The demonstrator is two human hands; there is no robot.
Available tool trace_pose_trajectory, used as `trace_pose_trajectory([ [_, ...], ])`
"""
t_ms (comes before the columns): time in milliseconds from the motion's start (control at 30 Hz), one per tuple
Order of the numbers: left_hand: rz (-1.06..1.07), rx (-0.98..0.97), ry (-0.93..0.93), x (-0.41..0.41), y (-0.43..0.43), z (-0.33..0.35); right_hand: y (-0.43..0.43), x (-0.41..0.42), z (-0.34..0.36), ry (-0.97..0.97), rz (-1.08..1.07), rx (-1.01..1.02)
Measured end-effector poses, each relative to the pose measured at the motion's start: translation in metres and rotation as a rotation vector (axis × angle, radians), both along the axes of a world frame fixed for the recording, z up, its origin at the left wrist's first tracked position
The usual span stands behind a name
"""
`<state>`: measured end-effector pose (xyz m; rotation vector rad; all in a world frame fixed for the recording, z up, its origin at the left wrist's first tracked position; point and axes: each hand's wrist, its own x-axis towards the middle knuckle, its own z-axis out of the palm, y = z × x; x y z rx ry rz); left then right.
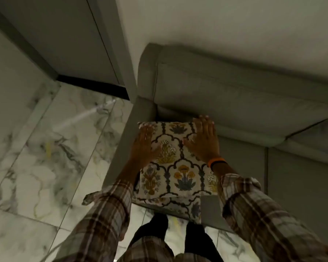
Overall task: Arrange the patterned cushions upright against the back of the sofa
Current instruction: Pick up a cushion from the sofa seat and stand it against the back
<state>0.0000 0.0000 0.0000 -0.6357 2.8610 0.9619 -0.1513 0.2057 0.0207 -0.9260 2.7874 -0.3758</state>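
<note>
A cream cushion (178, 167) with dark lattice and yellow and blue flowers lies on the grey sofa seat (292, 176), close to the left armrest. My left hand (144, 146) lies flat on its upper left part, fingers at the top corner. My right hand (204, 138) presses flat on the upper right part, fingertips over the top edge. A second patterned cushion (180, 207) peeks out beneath the first at the seat's front edge. The sofa back (235, 86) rises just beyond the cushion.
The left armrest (125, 144) borders the cushions. A white wall (235, 25) stands behind the sofa. Marble floor tiles (45, 157) spread to the left, with a door frame (110, 44) at the far left. My feet in dark socks (159, 225) stand before the seat.
</note>
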Motion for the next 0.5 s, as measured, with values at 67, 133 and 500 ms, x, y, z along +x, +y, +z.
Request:
trace_pose_trajectory([
  [67, 0.198, 0.284, -0.099, -0.003, 0.006, -0.019, 0.016, 0.001, -0.021, -0.221, -0.188, 0.004],
  [133, 0.452, 0.591, -0.124, -0.002, 0.017, -0.026, 0.034, 0.010, -0.035, -0.461, -0.424, -0.025],
  [500, 0.647, 1.089, 0.119, -0.034, 0.063, 0.013, 0.115, -0.006, -0.011, -0.915, -0.834, -0.764],
])
